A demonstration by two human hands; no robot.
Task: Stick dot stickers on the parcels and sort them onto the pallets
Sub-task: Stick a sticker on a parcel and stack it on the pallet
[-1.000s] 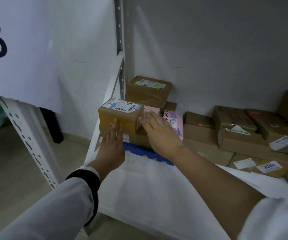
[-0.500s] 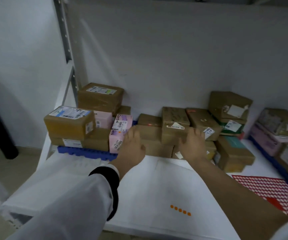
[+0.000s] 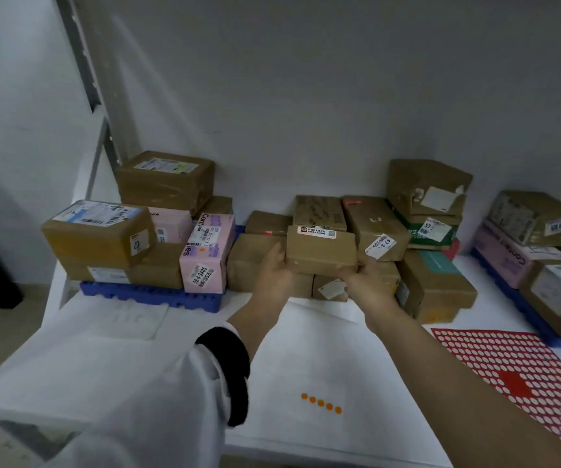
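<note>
Gripping the brown parcel (image 3: 321,253) at both ends, your left hand (image 3: 274,275) and right hand (image 3: 367,282) should lift level, clearing neighbouring boxes (image 3: 373,228).

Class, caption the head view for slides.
The left hand and right hand hold a small brown parcel at the middle pile, orange dots nearby.

One head view here, looking forward and down over the white table (image 3: 69,366) from its near edge. Close in, facing parcels (image 3: 167,184) at the table's back.
</note>
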